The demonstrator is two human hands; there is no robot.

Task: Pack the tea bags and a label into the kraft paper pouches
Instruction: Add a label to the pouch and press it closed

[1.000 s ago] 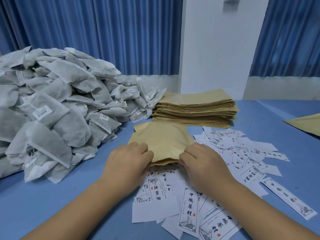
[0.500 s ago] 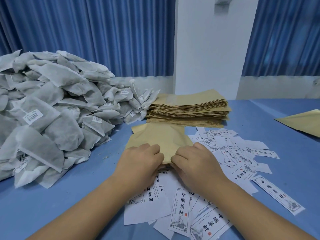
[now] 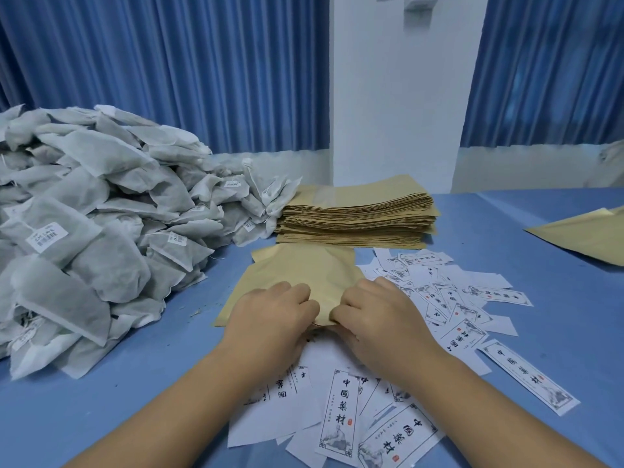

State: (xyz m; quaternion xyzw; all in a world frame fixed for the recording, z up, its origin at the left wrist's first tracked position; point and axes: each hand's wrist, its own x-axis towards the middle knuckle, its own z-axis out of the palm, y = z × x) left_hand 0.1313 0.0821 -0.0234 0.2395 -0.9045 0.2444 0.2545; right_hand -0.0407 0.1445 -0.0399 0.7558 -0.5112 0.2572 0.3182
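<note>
A: Quickly, which step?
B: Opening a pouch, I'd say. One kraft pouch [image 3: 304, 268] lies flat on the blue table [image 3: 540, 298], just in front of the pouch stack [image 3: 358, 214], near edge over the labels [image 3: 341, 420]
A: Hands?
B: Left hand [image 3: 273, 312] and right hand [image 3: 374, 315] both curl onto that near edge, pinching paper. Can't tell if anything's inside
A: Next?
B: Probably one hand holds the mouth apart, the other reaches left to the tea bags [image 3: 101, 214], then a label
</note>
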